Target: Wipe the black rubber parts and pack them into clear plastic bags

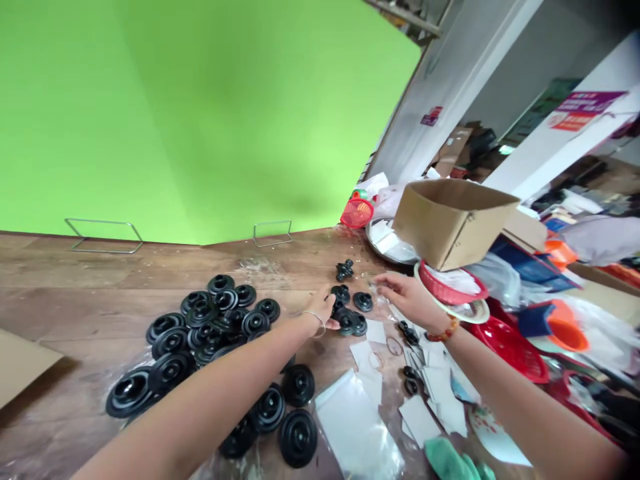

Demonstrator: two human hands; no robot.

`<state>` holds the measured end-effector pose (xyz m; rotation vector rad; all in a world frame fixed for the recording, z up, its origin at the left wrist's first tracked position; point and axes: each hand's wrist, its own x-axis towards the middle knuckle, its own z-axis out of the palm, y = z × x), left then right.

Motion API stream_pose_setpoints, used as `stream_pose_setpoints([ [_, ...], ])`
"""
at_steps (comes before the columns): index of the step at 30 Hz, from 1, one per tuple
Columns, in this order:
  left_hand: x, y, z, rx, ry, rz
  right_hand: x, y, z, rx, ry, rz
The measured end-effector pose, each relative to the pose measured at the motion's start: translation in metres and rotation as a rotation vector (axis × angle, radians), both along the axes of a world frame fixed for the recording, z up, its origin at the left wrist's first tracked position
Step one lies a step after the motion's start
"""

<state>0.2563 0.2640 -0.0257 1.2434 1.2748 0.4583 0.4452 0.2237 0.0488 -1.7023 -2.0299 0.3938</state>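
Note:
My left hand (323, 310), with a thin bracelet at the wrist, is closed around a black round stepped part (338, 309) in a small cluster. Its fingertips are partly hidden by the parts. Beside that cluster lies a single black disc (363, 301), and farther back a small black knobbed piece (345, 269). My right hand (407, 297), wearing a beaded bracelet, hovers right of the cluster with fingers apart and nothing visible in them. A large pile of black ridged discs (205, 327) spreads to the left, with several more discs (299, 438) below my left forearm.
White cards (440, 380) and a clear plastic bag (355, 427) lie on the wooden surface (100, 287). At right stand a cardboard box (435, 227), a red basket (453, 283) and a red tray (515, 350). A green panel (200, 120) rises behind, with wire stands (105, 251) at its foot.

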Motion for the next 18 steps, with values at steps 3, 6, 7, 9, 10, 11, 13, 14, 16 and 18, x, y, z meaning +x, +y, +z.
stream_pose_setpoints([
  [3, -0.002, -0.014, 0.017, 0.072, -0.027, -0.019, 0.006, -0.044, -0.004, 0.033, 0.035, -0.057],
  [6, -0.034, -0.046, 0.051, 0.202, -0.019, -0.036, -0.001, -0.088, -0.002, 0.075, 0.109, -0.059],
  [7, -0.050, -0.065, 0.062, 0.257, -0.015, -0.044, -0.007, -0.104, -0.002, 0.079, 0.153, -0.037],
  [9, -0.081, -0.118, 0.078, 0.354, 0.001, -0.062, -0.026, -0.140, -0.006, 0.022, 0.275, 0.042],
  [10, -0.095, -0.151, 0.081, 0.446, 0.026, -0.094, -0.038, -0.160, -0.010, -0.045, 0.351, 0.097],
  [11, -0.107, -0.186, 0.080, 0.474, 0.026, -0.115, -0.052, -0.180, -0.015, -0.135, 0.436, 0.160],
  [13, -0.124, -0.257, 0.067, 0.412, -0.007, -0.091, -0.085, -0.220, -0.031, -0.326, 0.613, 0.300],
  [14, -0.131, -0.290, 0.057, 0.356, -0.052, -0.078, -0.102, -0.240, -0.040, -0.403, 0.700, 0.364],
  [16, -0.141, -0.342, 0.035, 0.229, -0.178, -0.090, -0.136, -0.273, -0.061, -0.507, 0.842, 0.474],
  [18, -0.152, -0.373, 0.015, 0.170, -0.244, -0.060, -0.164, -0.298, -0.079, -0.562, 0.894, 0.524],
])
